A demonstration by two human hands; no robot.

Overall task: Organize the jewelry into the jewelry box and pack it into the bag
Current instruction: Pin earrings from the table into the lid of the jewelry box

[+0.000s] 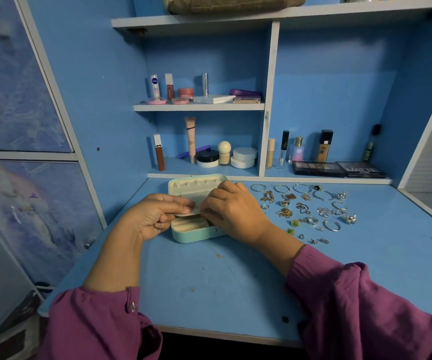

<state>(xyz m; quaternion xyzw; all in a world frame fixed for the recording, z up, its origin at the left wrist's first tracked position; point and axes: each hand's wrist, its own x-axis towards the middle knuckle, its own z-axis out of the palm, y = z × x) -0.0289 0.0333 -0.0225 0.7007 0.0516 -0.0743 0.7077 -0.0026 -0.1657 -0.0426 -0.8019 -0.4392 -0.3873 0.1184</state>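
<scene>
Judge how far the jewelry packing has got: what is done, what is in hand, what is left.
Done: the jewelry box lies open on the desk. In hand: the left hand and right hand pinch something thin over it; what, I cannot tell. Left: the spread of jewelry beside the box; no bag is clearly seen.

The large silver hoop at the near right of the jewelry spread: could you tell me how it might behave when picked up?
The silver hoop looks thin and rigid, so probably light and shape-holding. Lying flat, it should stay put, though its smooth metal may slip from fingertips.
</scene>
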